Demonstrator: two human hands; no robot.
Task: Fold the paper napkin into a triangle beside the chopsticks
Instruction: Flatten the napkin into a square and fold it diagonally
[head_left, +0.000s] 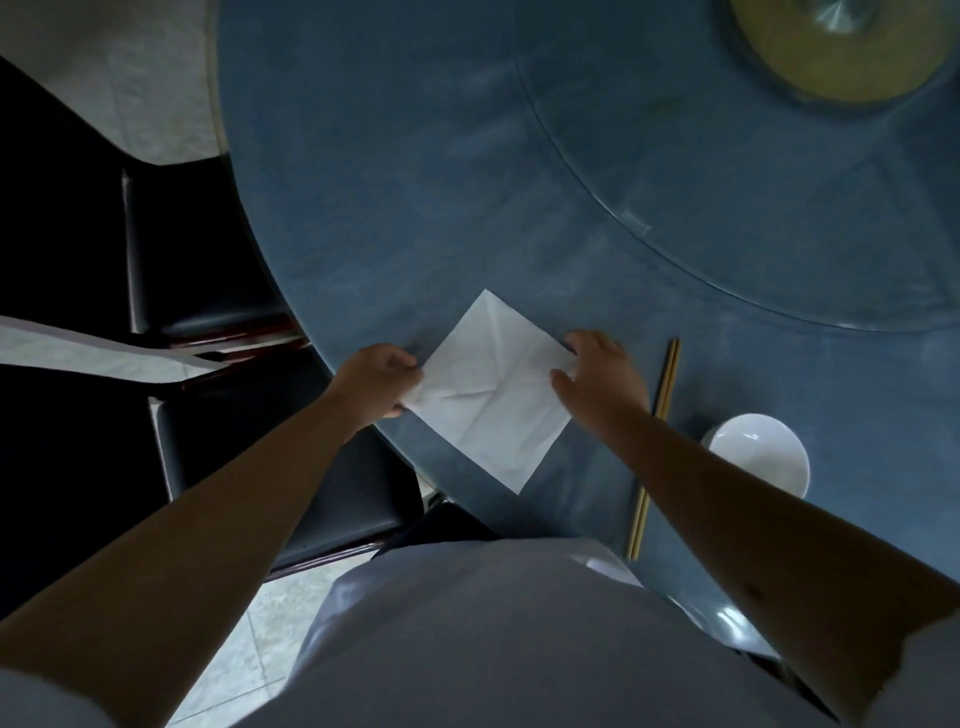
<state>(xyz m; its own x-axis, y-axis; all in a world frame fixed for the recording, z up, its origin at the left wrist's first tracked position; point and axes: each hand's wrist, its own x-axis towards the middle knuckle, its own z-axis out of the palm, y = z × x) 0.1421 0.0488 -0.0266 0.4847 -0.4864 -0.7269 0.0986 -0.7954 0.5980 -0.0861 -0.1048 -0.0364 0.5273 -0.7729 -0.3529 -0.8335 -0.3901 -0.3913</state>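
Head view: my left hand pinches the napkin's left corner, right hand spread on its right corner, chopsticks just right. Unfolded yet; next I carry one corner across diagonally.

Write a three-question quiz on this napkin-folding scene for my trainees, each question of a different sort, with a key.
1. True or false: the napkin is already a triangle.
2. Which hand is nearer the chopsticks? A left, B right.
3. Fill in: the white ___ sits right of the chopsticks.

Key: 1 false, it lies open as a square, each hand at a corner. 2 B. 3 bowl.
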